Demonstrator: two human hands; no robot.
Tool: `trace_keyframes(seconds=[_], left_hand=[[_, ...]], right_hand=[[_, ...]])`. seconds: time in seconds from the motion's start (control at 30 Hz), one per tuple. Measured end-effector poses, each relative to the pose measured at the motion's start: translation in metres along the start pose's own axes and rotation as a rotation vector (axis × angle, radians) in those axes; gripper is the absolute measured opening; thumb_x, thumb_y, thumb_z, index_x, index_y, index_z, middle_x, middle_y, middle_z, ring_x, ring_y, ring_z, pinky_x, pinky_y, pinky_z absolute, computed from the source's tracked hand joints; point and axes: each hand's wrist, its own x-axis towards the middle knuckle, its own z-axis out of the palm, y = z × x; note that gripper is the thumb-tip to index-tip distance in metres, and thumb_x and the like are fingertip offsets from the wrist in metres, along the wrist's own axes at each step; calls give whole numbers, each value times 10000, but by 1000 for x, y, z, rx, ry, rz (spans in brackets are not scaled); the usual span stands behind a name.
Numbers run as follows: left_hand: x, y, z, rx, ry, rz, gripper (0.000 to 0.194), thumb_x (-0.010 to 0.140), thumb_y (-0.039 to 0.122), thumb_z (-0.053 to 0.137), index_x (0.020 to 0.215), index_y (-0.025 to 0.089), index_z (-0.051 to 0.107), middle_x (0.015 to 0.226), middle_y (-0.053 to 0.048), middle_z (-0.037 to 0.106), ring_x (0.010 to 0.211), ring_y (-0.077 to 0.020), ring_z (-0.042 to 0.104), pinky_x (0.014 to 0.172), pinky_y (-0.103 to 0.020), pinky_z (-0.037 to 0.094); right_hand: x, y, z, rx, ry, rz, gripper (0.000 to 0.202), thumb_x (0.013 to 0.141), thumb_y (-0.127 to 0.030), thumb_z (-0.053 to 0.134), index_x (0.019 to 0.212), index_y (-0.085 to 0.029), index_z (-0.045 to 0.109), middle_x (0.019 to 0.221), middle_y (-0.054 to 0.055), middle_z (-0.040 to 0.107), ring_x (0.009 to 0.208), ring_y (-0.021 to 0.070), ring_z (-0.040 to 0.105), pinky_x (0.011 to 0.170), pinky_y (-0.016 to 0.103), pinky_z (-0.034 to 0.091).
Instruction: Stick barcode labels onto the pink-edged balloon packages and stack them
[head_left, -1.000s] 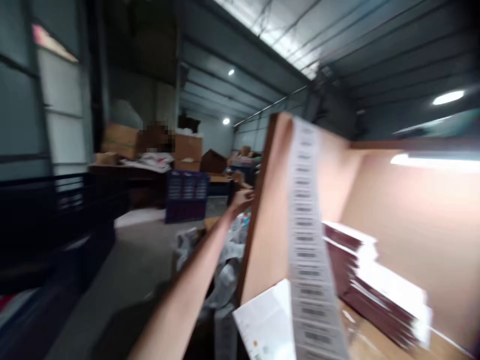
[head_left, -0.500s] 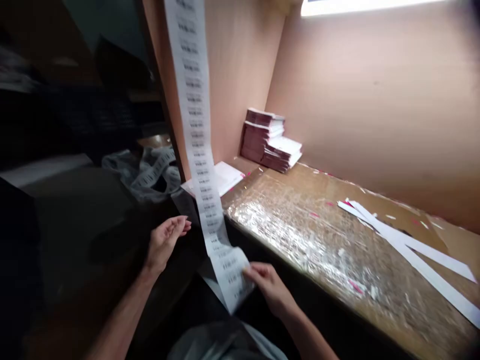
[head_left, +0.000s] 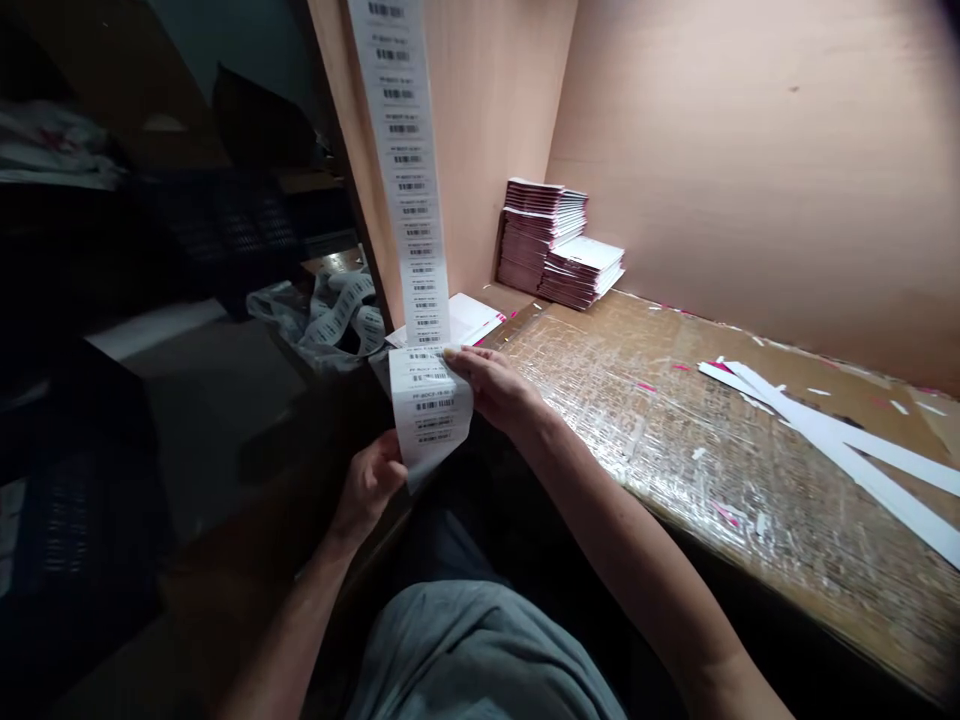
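Note:
A long strip of white barcode labels [head_left: 412, 190] hangs down along the wooden side panel, its lower end folded forward in front of me. My right hand [head_left: 491, 385] pinches the strip's right edge at the fold, thumb on top. Lower down, my left hand [head_left: 375, 480] has its fingers closed on the left edge of the hanging end. Behind the strip, a white booklet or card [head_left: 471, 318] with pink marks lies at the table's corner, partly hidden.
Stacks of folded booklets [head_left: 544, 240] stand in the far corner. White paper strips [head_left: 832, 440] and pink and white scraps lie on the tape-covered tabletop [head_left: 600, 400]. To the left, a plastic bag [head_left: 281, 310] holds more label strip, with a dark crate [head_left: 240, 225] behind.
My right hand has moved up along the label strip to the fold. My left hand, apart from the strip before, has come right and taken hold of its edge.

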Motion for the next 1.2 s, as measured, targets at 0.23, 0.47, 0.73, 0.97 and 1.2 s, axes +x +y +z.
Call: trace_keyframes(seconds=[0.23,0.47,0.73,0.97,1.2], left_hand=[[-18,-13,13,-27,1,-188,337,656,397,810,877,147,763,906,-105,783,868,-314,722,821,-402,564],[-26,-32,18,-82,139,-315,326,651,407,817,834,141,769,780,-88,785,726,-270,732,637,-306,570],[-22,-34,21,-188,-62,-298,305,775,367,716,1023,192,752,935,-63,774,897,-270,706,852,-338,538],[-16,-37,19,-112,-54,-334,279,769,326,703,1015,194,718,768,-34,747,689,-205,683,666,-273,533],[-13,-35,21,-52,-20,-372,207,774,298,672,879,130,732,640,-16,699,615,-165,649,566,-202,468]], right_hand=[[23,34,-17,-470,92,-77,394,782,-523,611,823,-134,661,724,57,681,678,183,642,651,311,529],[-58,71,-41,-1151,388,-571,370,898,-319,557,1258,-230,553,1293,118,530,1221,253,497,1009,426,430],[-83,88,-40,-1465,-48,-668,262,946,-237,514,1188,-241,613,1026,68,711,883,190,649,776,339,526],[-71,85,-42,-1633,-64,-683,227,948,-222,518,1141,-198,635,1125,93,685,968,184,647,836,298,500],[-53,65,-35,-1824,-379,-780,179,976,-194,468,1011,-151,637,854,42,695,719,139,584,675,288,401]])
